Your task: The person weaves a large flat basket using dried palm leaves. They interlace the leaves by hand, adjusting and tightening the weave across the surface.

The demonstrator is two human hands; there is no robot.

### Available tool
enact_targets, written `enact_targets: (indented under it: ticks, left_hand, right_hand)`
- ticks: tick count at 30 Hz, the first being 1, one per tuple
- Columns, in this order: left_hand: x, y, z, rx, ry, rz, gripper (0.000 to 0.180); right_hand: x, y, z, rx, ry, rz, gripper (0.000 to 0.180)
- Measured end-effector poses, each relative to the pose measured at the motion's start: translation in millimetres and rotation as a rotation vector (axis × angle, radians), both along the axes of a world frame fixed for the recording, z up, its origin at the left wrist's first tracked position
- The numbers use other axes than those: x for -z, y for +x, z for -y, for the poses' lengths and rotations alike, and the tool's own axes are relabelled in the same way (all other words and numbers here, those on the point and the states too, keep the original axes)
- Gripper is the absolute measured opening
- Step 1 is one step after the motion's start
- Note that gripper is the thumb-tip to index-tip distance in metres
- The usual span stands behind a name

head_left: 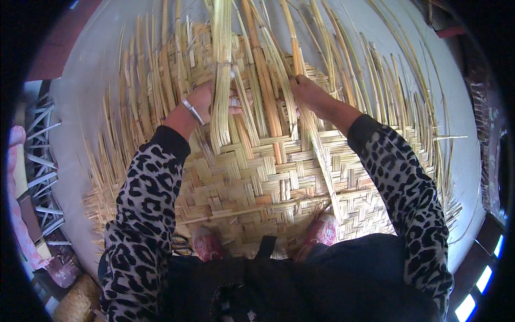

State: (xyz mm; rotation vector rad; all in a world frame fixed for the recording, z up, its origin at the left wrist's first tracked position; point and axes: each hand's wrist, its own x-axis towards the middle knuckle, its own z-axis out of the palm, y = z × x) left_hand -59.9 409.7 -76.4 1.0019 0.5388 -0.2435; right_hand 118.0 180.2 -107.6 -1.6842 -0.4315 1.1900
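Note:
A large mat (252, 185) of flat, split cane-like strips lies beneath my hands, its weave dense on the near side. Long loose ends fan out along its far edge. My left hand (201, 103), with a metal bracelet at the wrist, reaches in among raised strips. A wide pale strip (221, 70) crosses in front of it, and its partly hidden fingers close around strips. My right hand (314, 98) pinches a long split strip (321, 155) that runs down over the woven part. Between the hands, several upright strips (263, 80) stand close together.
Pink shoes (323, 231) rest at the mat's near edge, with dark scissor handles (182, 244) beside the left one. Pale floor (462, 161) surrounds the mat. A white metal lattice (44, 166) and pink cloth (20, 209) lie at the left edge.

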Motion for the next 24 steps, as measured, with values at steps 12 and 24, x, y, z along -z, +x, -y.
enact_targets:
  ticks: [12, 24]
  left_hand:
    - [-30.1, 44.5, 10.3, 0.508, 0.252, -0.071, 0.057]
    - [-24.5, -16.6, -20.0, -0.547, -0.099, 0.287, 0.034]
  right_hand:
    - [-17.9, -3.5, 12.8, -0.047, 0.102, -0.241, 0.041]
    - [-34.2, 12.6, 25.4, -0.374, -0.118, -0.021, 0.029]
